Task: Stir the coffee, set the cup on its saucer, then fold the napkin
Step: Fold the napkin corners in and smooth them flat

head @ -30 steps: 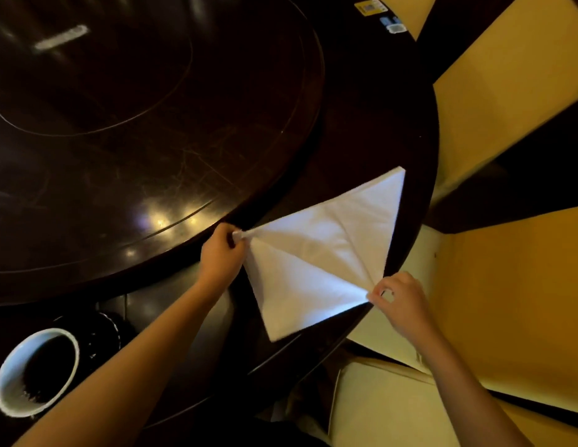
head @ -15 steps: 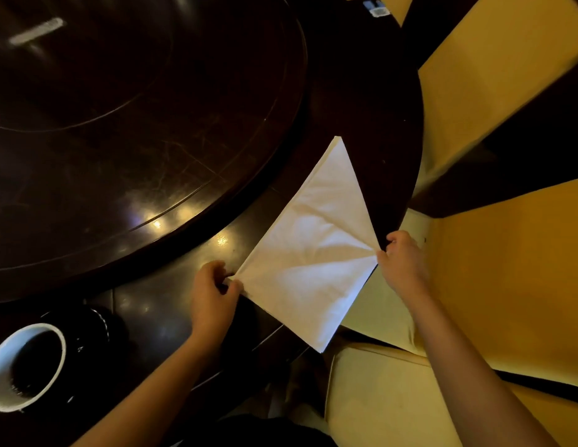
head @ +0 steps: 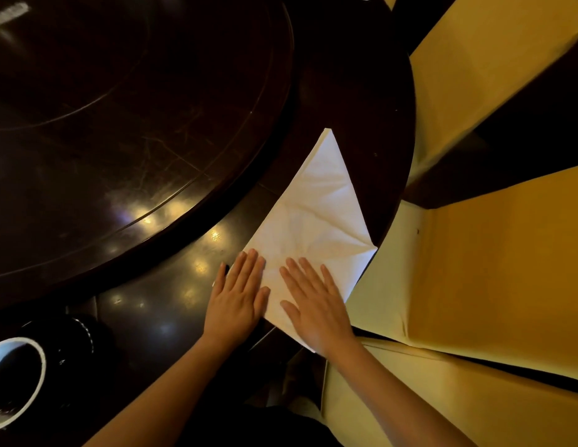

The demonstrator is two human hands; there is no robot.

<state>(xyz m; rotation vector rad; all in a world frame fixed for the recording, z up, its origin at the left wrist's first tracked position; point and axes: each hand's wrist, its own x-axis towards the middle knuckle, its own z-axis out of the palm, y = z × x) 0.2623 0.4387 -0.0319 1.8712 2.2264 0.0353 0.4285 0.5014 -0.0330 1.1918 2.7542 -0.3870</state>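
A white napkin (head: 316,217) folded into a triangle lies flat on the dark table near its right edge, its point aimed away from me. My left hand (head: 237,295) lies flat on the napkin's near left corner with straight fingers. My right hand (head: 313,303) presses flat on the near part beside it, covering the nearest corner. A white cup (head: 18,382) with dark coffee stands at the lower left on a dark saucer (head: 75,343) that is hard to make out.
A raised dark round turntable (head: 120,124) fills the upper left of the dark table (head: 371,101). Yellow-covered chairs (head: 494,269) stand close along the table's right edge, just right of the napkin.
Both hands have let go of the napkin's corners and now lie flat on it. The napkin has been turned and laid down as a triangle.
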